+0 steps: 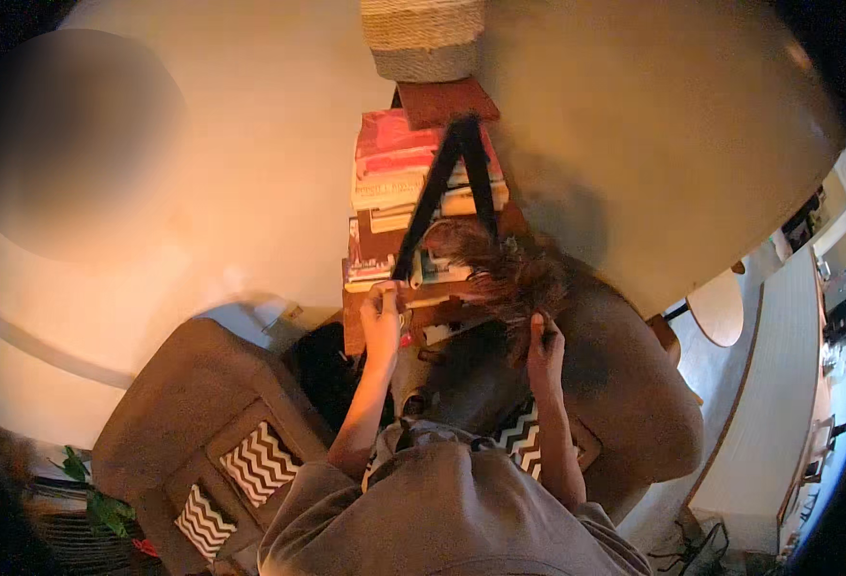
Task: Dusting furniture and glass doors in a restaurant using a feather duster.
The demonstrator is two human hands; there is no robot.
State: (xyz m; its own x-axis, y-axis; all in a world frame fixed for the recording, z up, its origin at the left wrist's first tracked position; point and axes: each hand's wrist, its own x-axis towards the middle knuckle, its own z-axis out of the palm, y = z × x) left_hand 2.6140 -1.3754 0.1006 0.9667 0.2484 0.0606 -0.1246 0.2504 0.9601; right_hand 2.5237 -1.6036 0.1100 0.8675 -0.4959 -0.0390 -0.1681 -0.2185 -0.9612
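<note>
My left hand [382,305] is raised in front of a bookshelf, its fingers pinched at the lower end of a black strap [427,206]. That strap rises to a peak and comes down again on the right, forming a narrow upside-down V. My right hand [546,343] is closed, thumb up, at the lower edge of a brown, feathery, hair-like bundle [529,278]. The bundle is blurred, so I cannot tell its exact kind. It covers the lower end of the strap's right side and part of the shelf.
Stacked books [389,158] fill the reddish-brown shelf [354,322] against the wall, below a woven basket [423,43]. Brown sofas stand left [193,374] and right [649,384], with zigzag cushions [262,463]. A round table [716,312] and a long counter [764,384] stand farther right.
</note>
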